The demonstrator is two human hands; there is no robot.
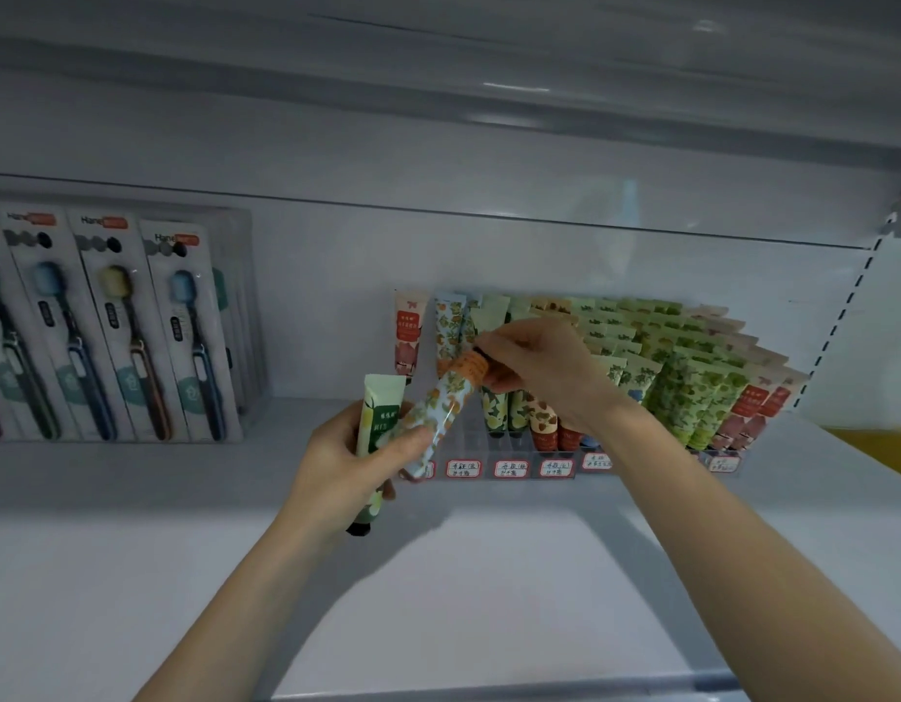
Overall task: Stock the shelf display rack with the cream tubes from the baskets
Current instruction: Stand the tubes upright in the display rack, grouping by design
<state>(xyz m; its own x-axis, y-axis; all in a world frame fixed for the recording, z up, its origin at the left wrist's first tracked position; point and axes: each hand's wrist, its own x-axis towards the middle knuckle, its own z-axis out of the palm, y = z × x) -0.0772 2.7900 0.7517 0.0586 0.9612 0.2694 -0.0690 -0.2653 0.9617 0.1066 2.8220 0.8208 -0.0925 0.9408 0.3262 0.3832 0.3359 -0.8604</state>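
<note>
Left hand [347, 463] grips green tube [380, 412], orange tube [438, 412]; right hand [539, 372] pinches orange tube | rack [509, 469]: upright tubes [691, 397]

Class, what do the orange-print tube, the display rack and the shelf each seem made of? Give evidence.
The orange-print tube looks like soft glossy plastic: a highlight runs along its printed body. The display rack looks like clear hard plastic, perhaps acrylic: tubes show through its front wall. The shelf may be white painted metal: smooth, softly reflecting.

toothbrush packs [109, 331] upright in row, far left on white shelf [134, 575]; yellow surface [878, 448] right.
</note>
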